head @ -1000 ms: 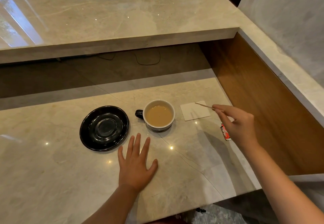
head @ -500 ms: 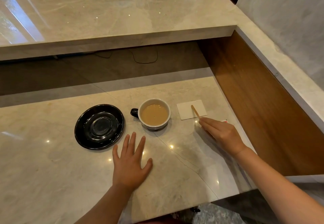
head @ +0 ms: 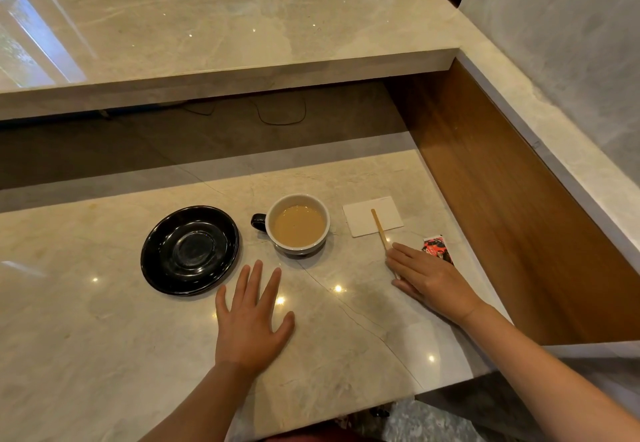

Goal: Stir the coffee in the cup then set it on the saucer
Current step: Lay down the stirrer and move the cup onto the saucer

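Note:
A dark cup (head: pixel 298 225) with a white inside, full of light brown coffee, stands on the marble counter with its handle pointing left. The empty black saucer (head: pixel 189 250) lies just left of it, apart from the cup. A wooden stirrer (head: pixel 379 228) lies with its far end on a white napkin (head: pixel 360 217) to the right of the cup. My right hand (head: pixel 429 279) rests flat on the counter, its fingers lying over the stirrer's near end. My left hand (head: pixel 251 317) is spread flat in front of the cup and saucer and holds nothing.
A torn red sachet (head: pixel 437 249) lies beside my right hand near the wooden side panel (head: pixel 512 206). A raised marble shelf (head: pixel 207 26) overhangs the back of the counter. The counter's front edge (head: pixel 346 410) runs close below my forearms.
My right hand came down from mid-air, laid the stirrer on the napkin and slid back along it. The left hand, cup and saucer stayed where they were.

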{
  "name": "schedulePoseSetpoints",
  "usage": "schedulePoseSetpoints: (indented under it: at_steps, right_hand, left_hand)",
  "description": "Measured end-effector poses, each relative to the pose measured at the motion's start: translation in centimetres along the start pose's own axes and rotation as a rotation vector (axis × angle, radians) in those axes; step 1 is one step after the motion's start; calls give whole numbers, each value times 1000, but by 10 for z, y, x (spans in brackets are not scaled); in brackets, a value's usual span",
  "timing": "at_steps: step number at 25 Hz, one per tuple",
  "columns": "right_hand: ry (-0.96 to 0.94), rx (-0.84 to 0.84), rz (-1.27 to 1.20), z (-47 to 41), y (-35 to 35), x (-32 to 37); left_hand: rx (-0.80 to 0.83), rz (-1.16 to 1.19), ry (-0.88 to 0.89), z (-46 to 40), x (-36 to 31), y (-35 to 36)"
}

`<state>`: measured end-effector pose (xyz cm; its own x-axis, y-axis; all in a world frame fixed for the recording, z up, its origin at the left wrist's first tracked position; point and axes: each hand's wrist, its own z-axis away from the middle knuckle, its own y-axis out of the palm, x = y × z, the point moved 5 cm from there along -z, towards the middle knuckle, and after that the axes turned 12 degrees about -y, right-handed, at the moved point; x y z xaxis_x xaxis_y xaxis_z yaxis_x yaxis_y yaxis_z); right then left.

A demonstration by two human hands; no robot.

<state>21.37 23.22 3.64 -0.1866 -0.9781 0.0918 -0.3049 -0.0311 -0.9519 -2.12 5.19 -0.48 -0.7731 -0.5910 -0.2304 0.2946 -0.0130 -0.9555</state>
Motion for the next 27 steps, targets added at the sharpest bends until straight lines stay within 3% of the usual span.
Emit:
schedulePoseSetpoints:
  at_steps: [6,11,16,18,21,27]
  right_hand:
    - [90,91,-54,2,2,3]
    - [162,-114,-80,-27,-17,11]
    - [62,-233,-12,-95,-36,31]
    - [89,-155,-75,-119,-33,37]
    - [207,126,-186,-146,-12,43]
    - [286,414,-216,-180,20,38]
  left_hand:
    - [-24,16,9,0,0,1]
    - [-35,15,16,0,1,2]
    - [-53,50,22,0,0,0]
    - [-45,34,18,-1,1,2]
    - [-42,28,13,-2,2,4]
    - [-53,31,13,-3,3,6]
